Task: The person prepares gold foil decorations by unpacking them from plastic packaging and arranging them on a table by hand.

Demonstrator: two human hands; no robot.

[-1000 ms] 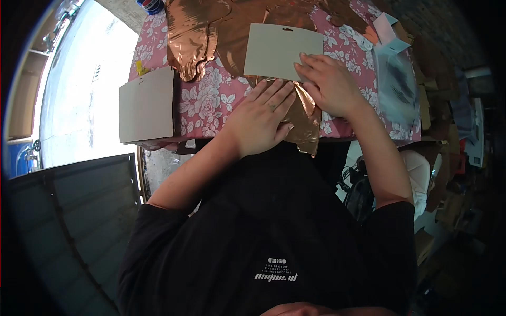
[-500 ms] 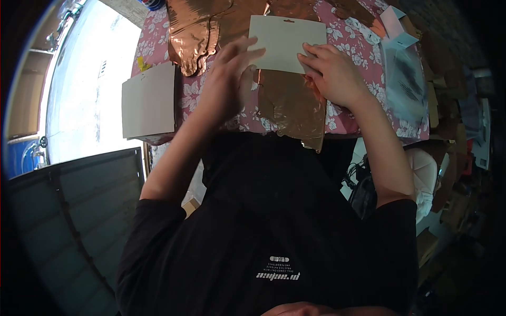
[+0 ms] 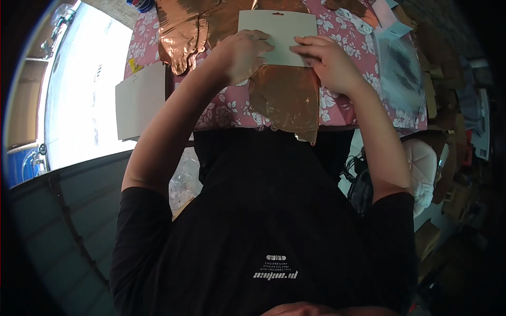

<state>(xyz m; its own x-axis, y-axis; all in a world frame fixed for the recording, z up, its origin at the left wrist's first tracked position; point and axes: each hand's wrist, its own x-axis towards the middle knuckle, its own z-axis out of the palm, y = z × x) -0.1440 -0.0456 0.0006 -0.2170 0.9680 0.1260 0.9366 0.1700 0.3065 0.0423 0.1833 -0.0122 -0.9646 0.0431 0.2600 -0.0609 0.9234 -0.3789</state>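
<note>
Showed a pale card lying between the two grips, well in from the front edge of the cloth-covered desk, with a small slot along its far side. Set the right grip over the card's right side, by its near right corner, unclosed, with fingers extended and slightly apart above the face. Placed the left grip at the card's left edge, blurred, fingers spread and reaching over that edge; could not tell whether touching. Ran copper-coloured foil from the card's near side to just past the desk's front edge. Included also a pale board at the front left corner, larger foil towards the far edge, and a clear bag near the right edge.
</note>
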